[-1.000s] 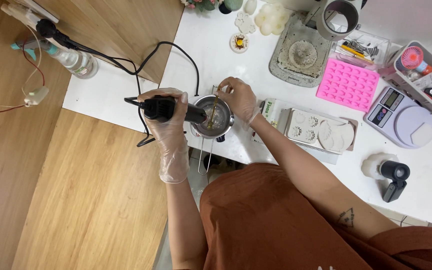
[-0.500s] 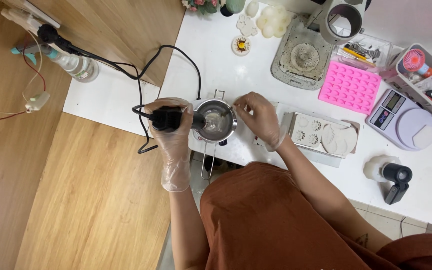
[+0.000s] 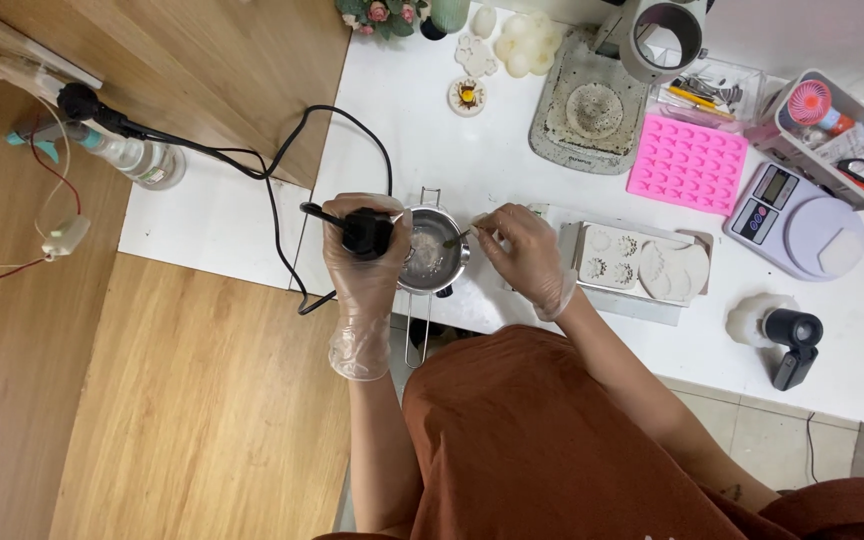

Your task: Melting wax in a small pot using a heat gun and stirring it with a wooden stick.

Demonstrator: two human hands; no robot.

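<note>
My left hand (image 3: 364, 262), in a clear glove, grips a black corded heat tool (image 3: 364, 232) whose nozzle points down into a small steel pot (image 3: 434, 258) at the near edge of the white table (image 3: 472, 150). My right hand (image 3: 524, 250), also gloved, holds a thin stirring stick (image 3: 455, 240) with its tip inside the pot. The pot's wire handle (image 3: 414, 330) hangs over the table edge toward me. The pot holds a pale liquid.
Right of the pot lie a white mould tray (image 3: 642, 262), a pink silicone mould (image 3: 690, 165), a digital scale (image 3: 797, 222) and a small black camera (image 3: 794, 345). A grey slab (image 3: 590, 105) sits behind. A spray bottle (image 3: 137, 155) stands on the lower white shelf at left.
My left hand has tipped the heat tool from lying sideways to pointing down over the pot. My right hand came from above the pot to its right side, stick now lying low.
</note>
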